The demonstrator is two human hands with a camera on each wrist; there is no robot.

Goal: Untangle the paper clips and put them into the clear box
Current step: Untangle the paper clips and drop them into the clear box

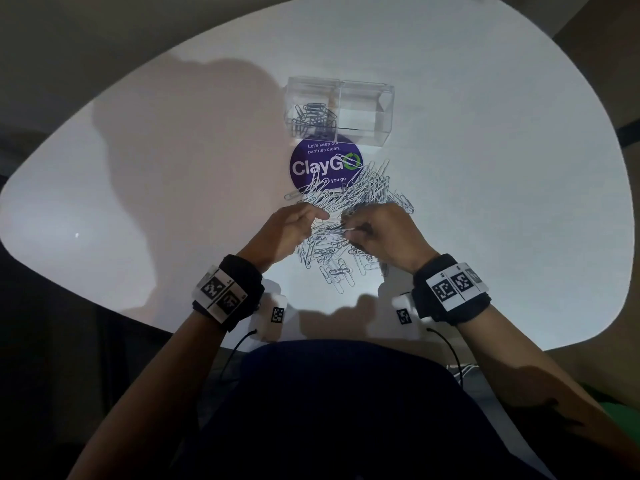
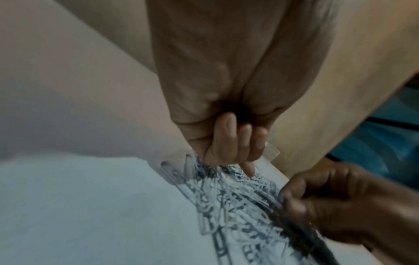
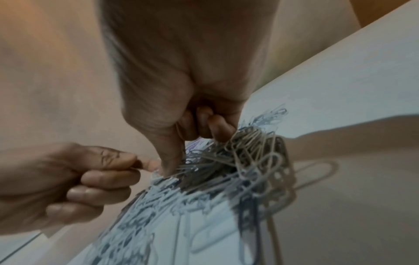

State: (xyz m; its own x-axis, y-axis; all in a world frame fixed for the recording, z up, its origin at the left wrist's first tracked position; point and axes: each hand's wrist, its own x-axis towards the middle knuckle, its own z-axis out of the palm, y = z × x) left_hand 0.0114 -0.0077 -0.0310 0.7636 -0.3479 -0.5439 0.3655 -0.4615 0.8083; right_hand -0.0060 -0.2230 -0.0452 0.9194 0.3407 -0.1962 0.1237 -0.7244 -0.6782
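Left hand (image 1: 294, 230): the grip is narrow, thumb and forefinger pinched on clips at the left edge of the pile (image 1: 349, 216), other fingers curled into the palm. In the left wrist view the fingertips (image 2: 248, 168) touch the tangle.

Right hand (image 1: 384, 233): the grip is narrow, fingers curled, pinching 1 clip (image 1: 346, 231) at the pile's centre. In the right wrist view the thumb (image 3: 169, 157) presses down into the clips and a raised bunch (image 3: 251, 143) hangs against the curled fingers.

The 2 hands sit close together, just apart, over the near half of the pile. The pile lies on the white tabletop (image 1: 502, 202), its far edge overlapping a purple round sticker (image 1: 311, 168).

The clear box (image 1: 341, 110) stands just beyond the sticker, apart from the pile. It has 2 compartments; the left one holds loose clips (image 1: 313, 119).

Bare tabletop lies open on both sides of the pile and box. The near rim is just behind the wrists.
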